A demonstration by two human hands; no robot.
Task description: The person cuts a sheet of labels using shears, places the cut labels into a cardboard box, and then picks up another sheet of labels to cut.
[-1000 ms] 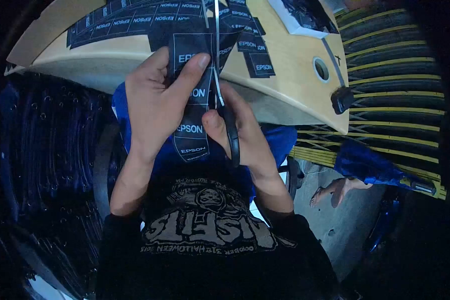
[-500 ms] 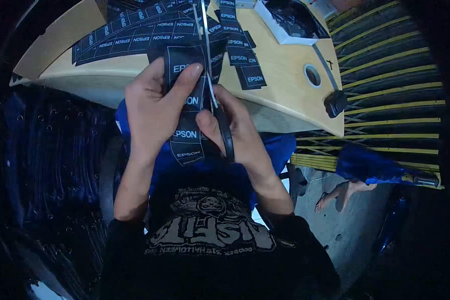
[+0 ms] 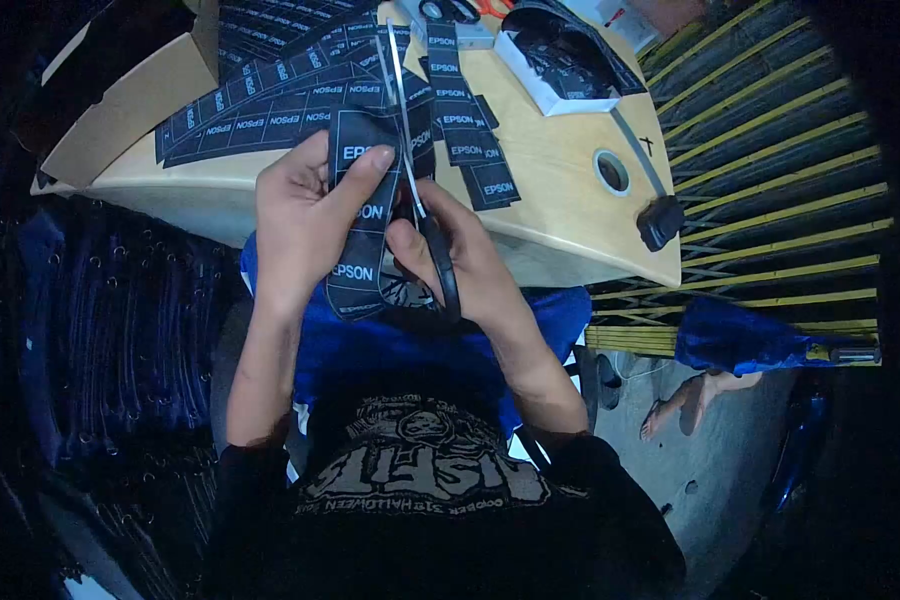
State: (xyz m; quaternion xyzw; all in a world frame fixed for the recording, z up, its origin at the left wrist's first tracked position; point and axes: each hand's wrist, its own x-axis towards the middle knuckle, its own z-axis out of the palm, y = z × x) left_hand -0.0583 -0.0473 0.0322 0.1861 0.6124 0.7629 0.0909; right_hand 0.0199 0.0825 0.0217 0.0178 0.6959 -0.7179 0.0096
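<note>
My left hand (image 3: 305,215) pinches a black strip of EPSON labels (image 3: 354,273) between thumb and fingers; its lower end curls over my lap. My right hand (image 3: 460,245) grips a pair of scissors (image 3: 440,262) by the dark handles, the long blades pointing up and away along the strip's right edge. The two blades are slightly parted near their tips. Part of another label piece shows behind the blades. Beyond my hands, more EPSON label strips (image 3: 260,130) lie overlapped on the table, with a shorter group of strips (image 3: 490,183) to the right.
On the wooden table (image 3: 560,215) stand a cardboard box (image 3: 135,110) at left and a white box of black pieces (image 3: 560,75) at back right. A hole with a light rim (image 3: 611,172) and a black clamp-like knob (image 3: 660,222) mark the right side. A yellow-slatted folding gate (image 3: 770,190) stands beyond.
The table has shifted lower in view, showing more of its back. My hands still hold the strip and scissors; the strip's lower end has curled up and the blades tilt slightly more leftward.
</note>
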